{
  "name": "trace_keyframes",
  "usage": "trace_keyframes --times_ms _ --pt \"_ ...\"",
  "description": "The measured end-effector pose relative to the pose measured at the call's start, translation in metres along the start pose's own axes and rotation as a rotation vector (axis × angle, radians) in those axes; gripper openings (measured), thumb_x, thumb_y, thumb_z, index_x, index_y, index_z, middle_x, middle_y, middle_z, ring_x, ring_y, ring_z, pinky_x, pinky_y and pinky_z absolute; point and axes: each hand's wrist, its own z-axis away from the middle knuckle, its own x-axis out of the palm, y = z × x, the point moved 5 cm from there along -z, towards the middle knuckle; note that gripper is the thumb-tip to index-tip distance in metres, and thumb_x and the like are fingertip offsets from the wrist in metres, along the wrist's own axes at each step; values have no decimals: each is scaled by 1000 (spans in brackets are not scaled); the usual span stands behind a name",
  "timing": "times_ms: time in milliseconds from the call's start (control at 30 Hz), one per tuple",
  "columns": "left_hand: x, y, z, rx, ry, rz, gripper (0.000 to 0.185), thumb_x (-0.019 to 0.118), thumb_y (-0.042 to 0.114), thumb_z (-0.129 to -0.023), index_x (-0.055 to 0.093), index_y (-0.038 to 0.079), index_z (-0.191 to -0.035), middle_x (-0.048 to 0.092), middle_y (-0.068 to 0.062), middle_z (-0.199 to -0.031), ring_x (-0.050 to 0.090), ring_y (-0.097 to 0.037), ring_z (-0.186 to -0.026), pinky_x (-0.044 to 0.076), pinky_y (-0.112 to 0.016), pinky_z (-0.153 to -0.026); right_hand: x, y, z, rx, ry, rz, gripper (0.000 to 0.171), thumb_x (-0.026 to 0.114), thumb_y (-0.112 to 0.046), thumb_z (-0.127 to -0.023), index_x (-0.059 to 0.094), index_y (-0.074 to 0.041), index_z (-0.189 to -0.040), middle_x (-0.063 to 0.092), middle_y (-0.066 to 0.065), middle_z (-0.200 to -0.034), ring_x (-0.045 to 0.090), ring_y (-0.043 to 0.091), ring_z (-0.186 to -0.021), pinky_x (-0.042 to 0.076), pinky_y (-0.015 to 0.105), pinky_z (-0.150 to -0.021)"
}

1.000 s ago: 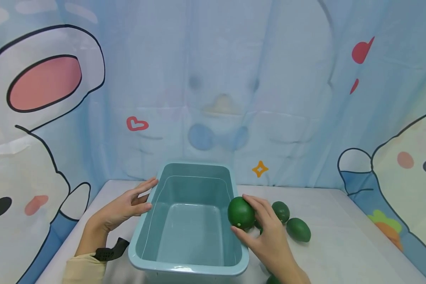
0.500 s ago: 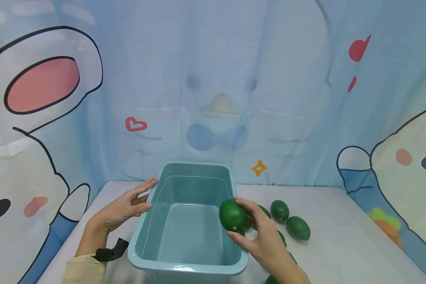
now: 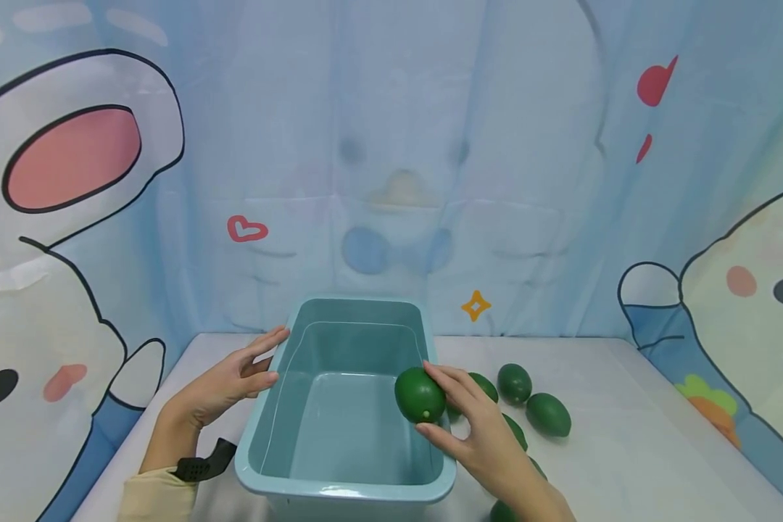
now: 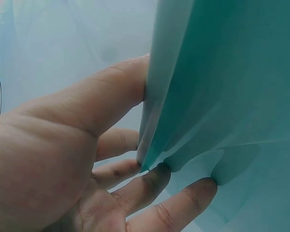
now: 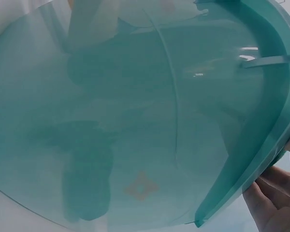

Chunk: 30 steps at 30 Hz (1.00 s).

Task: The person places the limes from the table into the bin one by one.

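Observation:
My right hand (image 3: 476, 428) holds a round, dark green lime (image 3: 420, 395) between its thumb and fingers, over the right side of a light blue-green plastic tub (image 3: 346, 493). The inside of the tub shows a bare floor. On the opposite side, my left hand (image 3: 231, 380) rests against the tub's left rim with loosely extended fingers. In the left wrist view, its thumb touches the rim's edge and its fingertips (image 4: 203, 188) meet the wall below. The right wrist view mostly shows the tub's outer wall (image 5: 135, 96), with part of the right hand (image 5: 275, 198) at the edge; the lime is hidden there.
Several more green limes lie on the white tabletop (image 3: 600, 449) right of the tub, among them one lime (image 3: 548, 415) farthest right and another lime (image 3: 514, 384) behind it. A printed cartoon curtain (image 3: 391, 145) hangs at the back, close behind the tub.
My right hand has carried the lime left and slightly downward, from the tub's right rim to over its inside. My left hand stays at the left rim.

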Motion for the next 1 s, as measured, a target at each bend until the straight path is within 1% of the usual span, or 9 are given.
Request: trace_keyframes --times_ms 200,433,500,633,700,767,867,933,1000 --pt "1 0 0 -5 -1 4 69 54 24 -98 15 30 -154 -1 4 -161 16 -31 -146 35 -62 -103 1 3 0 8 -31 -16 68 73 -23 -84 42 -25 -144 52 -6 -130 55 13 -118 50 26 -94" --pt "1 0 -1 0 -12 9 69 53 26 -98 14 30 -154 -2 4 -161 15 -32 -146 35 -62 -103 0 3 0 -34 -16 1 65 73 -18 -83 46 -21 -142 53 -6 -127 57 18 -114 51 26 -92" --pt "1 0 -1 -2 -12 12 69 53 26 -98 14 30 -154 -2 4 -161 15 -32 -146 35 -62 -102 0 3 0 -32 -14 19 64 73 -20 -84 46 -21 -142 52 -6 -127 58 18 -113 51 27 -91" --pt "1 -1 -1 -4 -14 17 69 53 26 -98 14 31 -154 -1 4 -161 16 -32 -146 37 -60 -102 -2 4 1 -18 -10 74 64 73 -23 -84 46 -16 -142 53 -3 -129 59 16 -111 52 31 -89" --pt "1 -1 -2 -2 -15 23 69 53 25 -98 14 31 -154 -1 5 -161 16 -31 -146 38 -59 -102 -3 7 1 6 -21 107 65 71 -26 -85 45 -12 -143 52 -1 -131 58 17 -113 52 36 -90" --pt "1 -1 -2 3 -16 31 69 54 24 -98 14 31 -154 -1 5 -161 17 -30 -146 40 -56 -101 -4 13 1 58 -56 147 67 67 -32 -88 40 -11 -145 50 0 -135 56 18 -117 51 40 -90" --pt "1 -1 -2 12 -24 44 69 53 23 -98 14 30 -154 -1 6 -161 17 -30 -146 42 -52 -100 -11 26 3 147 -119 207 70 60 -38 -93 31 -9 -150 47 4 -139 50 25 -125 48 48 -94" --pt "1 -1 -2 15 -31 50 69 53 22 -98 13 29 -154 -1 5 -161 18 -30 -146 43 -49 -99 -19 37 5 213 -156 244 72 55 -42 -94 26 -8 -151 45 8 -141 48 30 -127 46 52 -95" --pt "1 -1 -2 15 -36 53 69 53 22 -98 13 29 -154 -1 5 -161 18 -31 -146 44 -48 -98 -29 49 8 267 -185 282 75 53 -47 -94 27 -4 -150 45 14 -140 49 35 -125 45 55 -95"
